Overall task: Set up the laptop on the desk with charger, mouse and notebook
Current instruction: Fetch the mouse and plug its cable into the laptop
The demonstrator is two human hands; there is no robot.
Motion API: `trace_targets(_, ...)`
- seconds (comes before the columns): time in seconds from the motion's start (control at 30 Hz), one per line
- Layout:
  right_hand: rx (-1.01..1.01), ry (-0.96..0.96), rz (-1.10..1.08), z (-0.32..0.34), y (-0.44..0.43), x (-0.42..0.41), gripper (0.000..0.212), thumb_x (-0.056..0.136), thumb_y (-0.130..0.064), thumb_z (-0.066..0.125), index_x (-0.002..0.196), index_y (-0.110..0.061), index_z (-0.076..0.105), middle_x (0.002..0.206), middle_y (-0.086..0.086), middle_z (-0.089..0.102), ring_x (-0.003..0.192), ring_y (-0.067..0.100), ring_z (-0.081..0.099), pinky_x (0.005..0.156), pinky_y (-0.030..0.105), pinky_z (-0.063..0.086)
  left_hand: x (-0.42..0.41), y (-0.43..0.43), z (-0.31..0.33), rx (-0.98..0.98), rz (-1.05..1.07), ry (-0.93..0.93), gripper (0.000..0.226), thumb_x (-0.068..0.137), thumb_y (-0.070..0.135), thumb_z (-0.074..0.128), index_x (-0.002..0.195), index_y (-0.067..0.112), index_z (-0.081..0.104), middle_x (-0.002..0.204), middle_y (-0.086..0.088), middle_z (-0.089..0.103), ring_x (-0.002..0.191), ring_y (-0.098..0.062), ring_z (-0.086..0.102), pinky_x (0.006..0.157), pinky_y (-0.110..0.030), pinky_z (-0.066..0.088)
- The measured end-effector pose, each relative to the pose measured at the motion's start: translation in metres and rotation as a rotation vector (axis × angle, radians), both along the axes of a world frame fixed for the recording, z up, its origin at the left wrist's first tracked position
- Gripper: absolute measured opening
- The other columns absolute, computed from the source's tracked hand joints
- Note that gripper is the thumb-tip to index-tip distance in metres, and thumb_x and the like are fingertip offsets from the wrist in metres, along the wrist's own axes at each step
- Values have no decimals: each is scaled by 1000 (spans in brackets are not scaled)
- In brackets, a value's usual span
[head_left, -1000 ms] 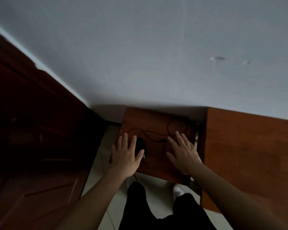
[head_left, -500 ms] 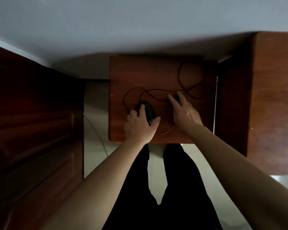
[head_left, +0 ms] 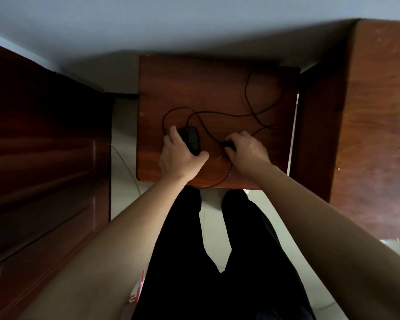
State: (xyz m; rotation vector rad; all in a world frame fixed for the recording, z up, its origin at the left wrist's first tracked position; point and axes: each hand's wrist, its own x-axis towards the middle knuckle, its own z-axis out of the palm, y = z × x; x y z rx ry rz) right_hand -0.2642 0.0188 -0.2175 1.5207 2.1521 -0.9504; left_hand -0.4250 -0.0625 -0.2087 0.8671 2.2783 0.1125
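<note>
One step in hand, likely: picking up the mouse (head_left: 191,138) from the small table (head_left: 194,84). Left hand (head_left: 178,158) curled round the mouse. Right hand (head_left: 246,152) just beside, not touching it, curled round a small dark piece (head_left: 229,145) on the cord (head_left: 229,115), maybe the plug. Next, probably: lift both and keep the loose cord from snagging. No laptop in sight.

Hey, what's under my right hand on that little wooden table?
A small black object peeks out beside the black cable under the right hand; curled fingers cover the rest.
</note>
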Motion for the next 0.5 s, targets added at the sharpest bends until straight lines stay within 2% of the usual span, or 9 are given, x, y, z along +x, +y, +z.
trace_targets(0.13, 38, 82, 36, 14, 1, 15, 38, 98, -26, 56, 135, -20, 58, 128, 10, 55, 107, 37, 62, 84, 43, 51, 5, -8, 24, 103, 62, 100, 102, 62, 55, 73, 144, 11, 34, 131, -7, 48, 118, -28, 52, 88, -39, 47)
trace_targets(0.2, 188, 196, -21, 24, 3, 18, 32, 97, -24, 57, 128, -16, 63, 123, 12, 58, 94, 38, 66, 73, 41, 51, 6, -11, 35, 149, 66, 158, 96, 61, 52, 75, 140, 10, 39, 127, -8, 50, 114, -27, 53, 87, -39, 47)
trace_targets(0.27, 377, 319, -112, 34, 7, 18, 24, 96, -22, 58, 116, -14, 67, 116, 11, 59, 80, 34, 66, 59, 32, 43, 8, -18, 43, 180, 25, 212, 91, 61, 47, 77, 135, 9, 42, 124, -10, 51, 113, -29, 52, 88, -40, 47)
trace_targets(0.3, 446, 370, -169, 39, 13, 16, 20, 95, -20, 57, 111, -14, 67, 113, 11, 59, 78, 31, 64, 58, 30, 39, 9, -22, 46, 195, -13, 238, 88, 61, 44, 78, 133, 7, 43, 123, -11, 51, 112, -30, 52, 88, -41, 48)
trace_targets(0.4, 487, 481, -304, 54, 34, 13, 17, 91, -15, 54, 104, -11, 64, 112, 13, 58, 88, 31, 61, 65, 33, 43, 17, -40, 52, 229, -137, 326, 83, 57, 30, 82, 128, 1, 47, 117, -18, 53, 106, -38, 53, 84, -46, 47)
trace_targets(0.5, 558, 525, -284, 62, 51, 11, 24, 87, -9, 51, 107, -6, 64, 114, 18, 58, 100, 36, 59, 83, 43, 48, 28, -57, 47, 200, -247, 370, 84, 55, 23, 84, 127, -1, 49, 111, -21, 55, 101, -41, 54, 80, -49, 47)
